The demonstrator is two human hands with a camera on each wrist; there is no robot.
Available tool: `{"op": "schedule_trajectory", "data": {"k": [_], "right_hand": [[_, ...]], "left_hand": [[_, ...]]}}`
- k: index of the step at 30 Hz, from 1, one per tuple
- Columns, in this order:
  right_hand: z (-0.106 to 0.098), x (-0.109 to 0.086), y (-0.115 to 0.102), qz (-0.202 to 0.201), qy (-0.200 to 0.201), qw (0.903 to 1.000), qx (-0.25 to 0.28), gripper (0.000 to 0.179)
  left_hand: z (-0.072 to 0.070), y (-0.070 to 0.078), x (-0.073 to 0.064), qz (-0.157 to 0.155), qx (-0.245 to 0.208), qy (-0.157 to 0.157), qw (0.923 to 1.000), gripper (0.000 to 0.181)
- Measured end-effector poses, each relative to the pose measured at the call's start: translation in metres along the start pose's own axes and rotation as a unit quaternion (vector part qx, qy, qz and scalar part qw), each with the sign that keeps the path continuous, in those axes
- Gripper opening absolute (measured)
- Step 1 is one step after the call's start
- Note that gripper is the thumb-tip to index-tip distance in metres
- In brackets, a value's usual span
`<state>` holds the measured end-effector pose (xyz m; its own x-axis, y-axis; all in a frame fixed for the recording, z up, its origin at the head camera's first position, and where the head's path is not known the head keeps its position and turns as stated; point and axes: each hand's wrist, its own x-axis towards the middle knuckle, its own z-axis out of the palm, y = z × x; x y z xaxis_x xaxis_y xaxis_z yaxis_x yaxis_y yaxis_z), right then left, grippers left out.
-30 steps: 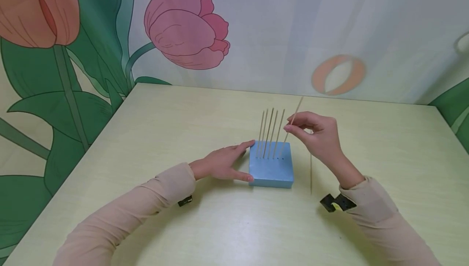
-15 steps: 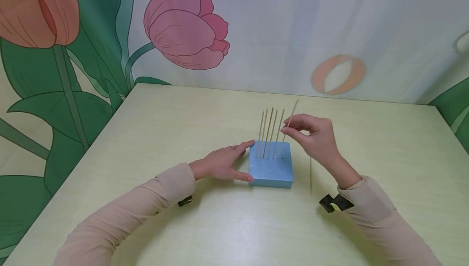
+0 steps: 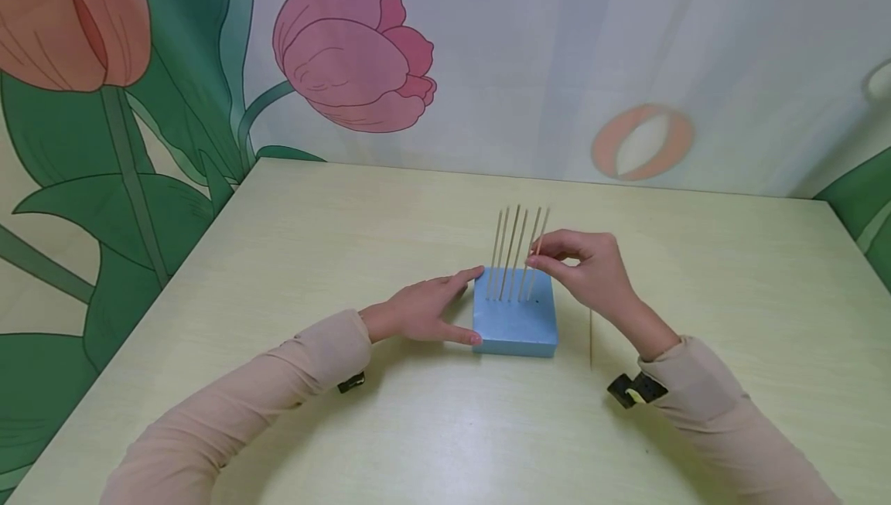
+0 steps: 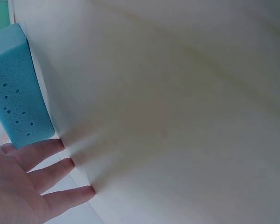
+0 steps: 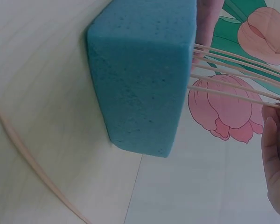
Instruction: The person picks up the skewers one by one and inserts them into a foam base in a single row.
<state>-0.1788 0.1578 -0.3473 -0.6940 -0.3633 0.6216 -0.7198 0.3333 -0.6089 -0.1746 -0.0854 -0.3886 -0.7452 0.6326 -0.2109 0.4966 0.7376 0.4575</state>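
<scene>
A blue foam block (image 3: 515, 331) lies on the table with several thin wooden sticks (image 3: 513, 234) standing in a row in its top. My left hand (image 3: 426, 310) rests at the block's left side, thumb and fingers spread straight along it. In the left wrist view, its fingers (image 4: 49, 175) reach down beside the pitted block (image 4: 21, 93). Between thumb and fingertips, my right hand (image 3: 590, 264) pinches the rightmost stick (image 3: 545, 220) low down. That stick (image 5: 228, 94) stands in the block beside the others in the right wrist view. A small dark hole (image 3: 537, 301) shows to its right.
One loose stick (image 3: 591, 339) lies on the table (image 3: 445, 428) right of the block, partly behind my right hand. A curtain (image 3: 501, 64) printed with flowers hangs behind the table's far edge. Each sleeve has a black device (image 3: 636, 390) at the wrist.
My right hand has moved left and down with the stick, which now stands more upright, in line with the row. The left hand and the block have stayed in place.
</scene>
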Motion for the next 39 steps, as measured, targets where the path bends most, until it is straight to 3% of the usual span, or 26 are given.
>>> {"op": "schedule_trajectory", "data": {"k": [12,22,29,39], "right_hand": [[-0.004,-0.003,0.001,0.002,-0.02,0.9998,-0.004,0.014],[-0.026,-0.011,0.01,0.069,-0.036,0.9968,-0.018,0.028],[-0.04,-0.02,0.028,0.124,-0.066,0.9885,-0.054,0.039],[-0.053,-0.027,0.055,0.141,-0.134,0.975,-0.108,0.058]], "left_hand": [[0.001,-0.001,0.001,-0.004,-0.002,-0.002,1.0,0.1],[0.003,-0.002,0.001,-0.001,0.002,0.0,1.0,0.101],[0.004,-0.004,0.002,-0.001,0.0,0.003,1.0,0.101],[0.003,-0.003,0.0,0.0,0.0,0.002,1.0,0.101]]}}
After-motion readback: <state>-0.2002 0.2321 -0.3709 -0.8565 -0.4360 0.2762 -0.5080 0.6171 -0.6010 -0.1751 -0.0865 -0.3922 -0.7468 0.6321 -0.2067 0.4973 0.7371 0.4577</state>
